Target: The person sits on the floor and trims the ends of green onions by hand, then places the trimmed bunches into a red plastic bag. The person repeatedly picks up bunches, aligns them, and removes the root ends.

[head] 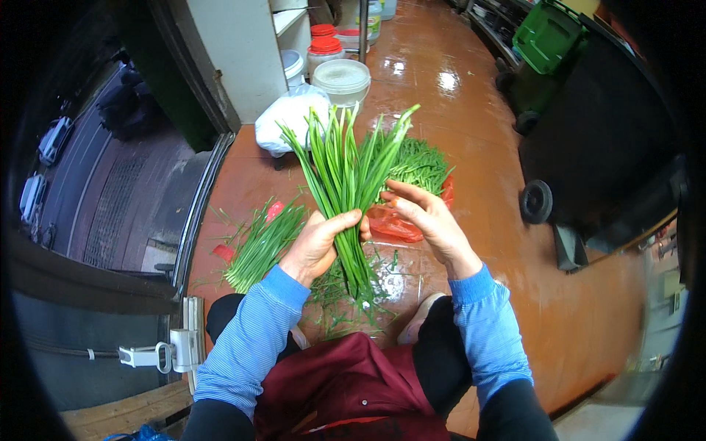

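Observation:
My left hand (322, 242) is closed around the middle of a bunch of long green garlic chives (345, 182), whose pale ends fan out away from me and whose leaf tips hang toward my lap. Just right of the bunch, my right hand (424, 220) is raised with its fingers apart and nothing in it. On the floor to the left lies a pile of chives (265, 242). Beyond my right hand, a heap of greens (416, 165) rests on a red plastic bag (394, 223). Loose leaf scraps (342, 320) are scattered on the wet floor between my feet.
A white plastic bag (289, 121) and a lidded bucket (342, 80) stand ahead, near red-lidded jars (324, 47). At right are a black wheeled bin (595, 132) and a green bin (546, 38). A doorway sill (201, 204) runs along the left, with a street outside.

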